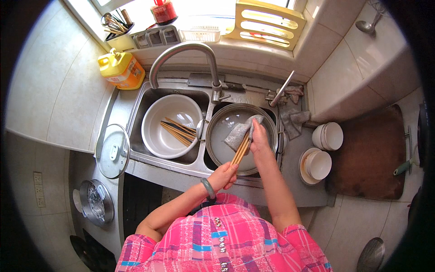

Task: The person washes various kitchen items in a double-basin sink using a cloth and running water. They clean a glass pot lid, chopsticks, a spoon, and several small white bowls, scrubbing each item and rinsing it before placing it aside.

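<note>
My left hand grips the lower ends of several wooden chopsticks, held at a slant. With my right hand I press a grey mesh scrubbing cloth around their upper ends. Both hands are over a round metal pan in the right sink basin, which holds cloudy water. In the left basin stands a white bowl. More chopsticks, light and dark, lie inside it.
A curved faucet rises between the basins. A glass lid rests at the left edge. Stacked white bowls stand right of the sink, near a brown cutting board. A yellow detergent jug is at back left, a cleaver behind the faucet.
</note>
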A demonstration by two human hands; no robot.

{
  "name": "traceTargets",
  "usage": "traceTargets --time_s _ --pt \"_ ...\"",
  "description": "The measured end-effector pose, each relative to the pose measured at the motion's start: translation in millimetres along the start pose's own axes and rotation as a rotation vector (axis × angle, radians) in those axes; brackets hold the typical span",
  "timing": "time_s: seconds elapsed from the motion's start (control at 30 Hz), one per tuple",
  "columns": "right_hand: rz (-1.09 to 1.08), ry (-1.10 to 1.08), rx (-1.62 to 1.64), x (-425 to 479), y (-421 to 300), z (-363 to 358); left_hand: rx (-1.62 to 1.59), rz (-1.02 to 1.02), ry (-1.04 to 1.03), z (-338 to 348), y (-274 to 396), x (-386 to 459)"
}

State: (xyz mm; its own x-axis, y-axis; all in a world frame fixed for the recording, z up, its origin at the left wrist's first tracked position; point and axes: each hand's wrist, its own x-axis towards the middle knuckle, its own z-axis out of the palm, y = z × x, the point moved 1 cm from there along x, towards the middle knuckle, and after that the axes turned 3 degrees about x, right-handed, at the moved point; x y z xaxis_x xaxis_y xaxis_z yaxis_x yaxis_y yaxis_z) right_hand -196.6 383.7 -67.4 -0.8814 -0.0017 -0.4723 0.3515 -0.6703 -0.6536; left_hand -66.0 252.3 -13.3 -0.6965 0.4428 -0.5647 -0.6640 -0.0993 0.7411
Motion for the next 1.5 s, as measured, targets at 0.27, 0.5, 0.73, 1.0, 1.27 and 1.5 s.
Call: traceTargets --time_s 0.27,0.5,0.73,1.0,1.27,1.5 --pt "0.036 0.18 0.324 27.3 -35.0 -17.2 -0.1 0.017 -0.049 -6.2 12.6 -3.1" --pt "0.198 -0.178 0.341 -13.8 -40.7 -44.5 -0.298 0.082 -0.065 -17.9 22.0 3.5" --pt "0.168 -0.236 0.047 -52.2 -1.4 5.9 -0.184 -0.076 -0.228 -10.6 5.3 24.9" --pt "0.225 -0.407 -0.123 -54.4 -10.7 13.8 0.575 0.129 0.189 -94.2 62.0 27.2" --pt "0.383 -0.572 -0.177 -51.4 5.4 49.3 0.147 0.19 -0.058 -63.2 122.0 76.6" --pt "0.513 -0.405 -0.274 -98.6 2.9 8.7 -0.169 0.237 0.227 -93.0 128.6 105.4"
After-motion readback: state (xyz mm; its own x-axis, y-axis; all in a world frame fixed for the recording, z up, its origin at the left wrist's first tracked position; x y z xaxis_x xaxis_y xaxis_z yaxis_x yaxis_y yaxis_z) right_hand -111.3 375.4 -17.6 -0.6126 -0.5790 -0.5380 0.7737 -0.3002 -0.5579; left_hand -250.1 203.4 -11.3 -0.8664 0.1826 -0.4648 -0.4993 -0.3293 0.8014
